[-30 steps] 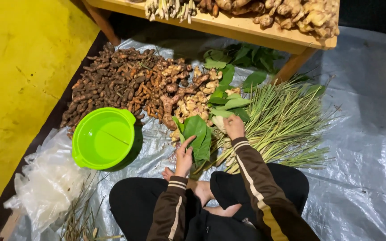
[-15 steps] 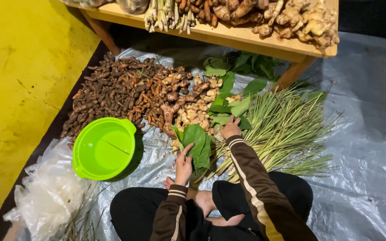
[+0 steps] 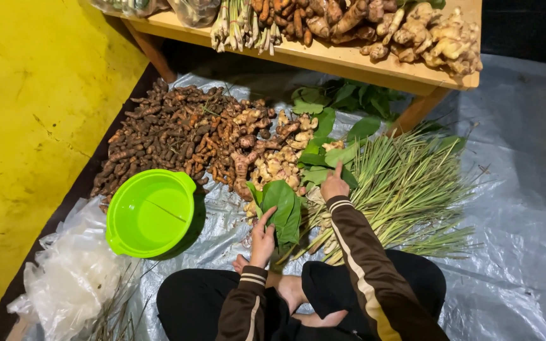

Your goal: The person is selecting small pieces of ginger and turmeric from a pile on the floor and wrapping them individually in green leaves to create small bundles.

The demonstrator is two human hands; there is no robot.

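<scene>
Seated leaf-gathering on a plastic floor sheet (image 3: 513, 208), read left to right. At the far left edge lies a heap of clear plastic bags (image 3: 64, 284); just right of it stands a green bowl (image 3: 150, 211), which appears to hold nothing. Beyond the bowl, farther off, a pile of dark roots (image 3: 165, 136) runs into paler ginger pieces (image 3: 273, 167). In the near centre the left hand (image 3: 262, 239) holds a small stack of green leaves (image 3: 281, 205) from below, thumb and fingers closed on its lower end. The right hand (image 3: 334, 185) rests farther off among loose leaves (image 3: 330, 151), fingers curled onto them; whether it grips one cannot be told. To the right spreads a fan of lemongrass stalks (image 3: 406, 189). At the far edge a wooden worktop (image 3: 323, 60) carries more roots and stalks. Judged from the layout, the gathering is at an early stage: a few leaves are stacked, many lie loose, and none sit in the bowl.
</scene>
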